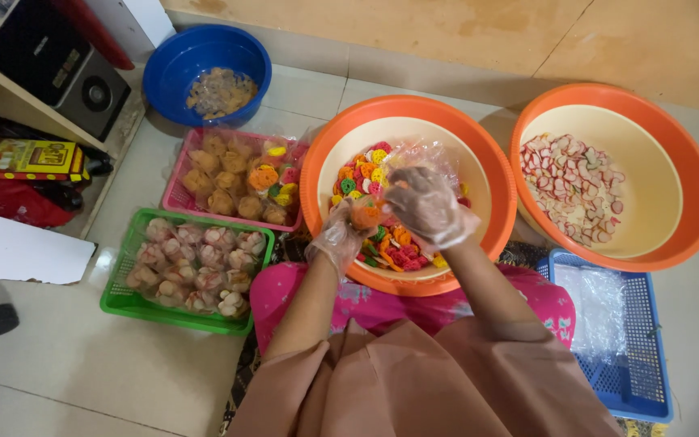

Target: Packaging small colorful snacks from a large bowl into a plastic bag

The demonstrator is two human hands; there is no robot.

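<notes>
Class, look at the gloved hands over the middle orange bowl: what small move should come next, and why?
Probably drop the crackers from the right hand into the small clear bag that the left hand seems to hold. Both gloved hands meet over the orange bowl of coloured crackers, and filled bags already sit in the green basket.

Home floor workspace — tiled floor (82, 364), cracker-filled basins (414, 121), baskets (131, 303)
</notes>
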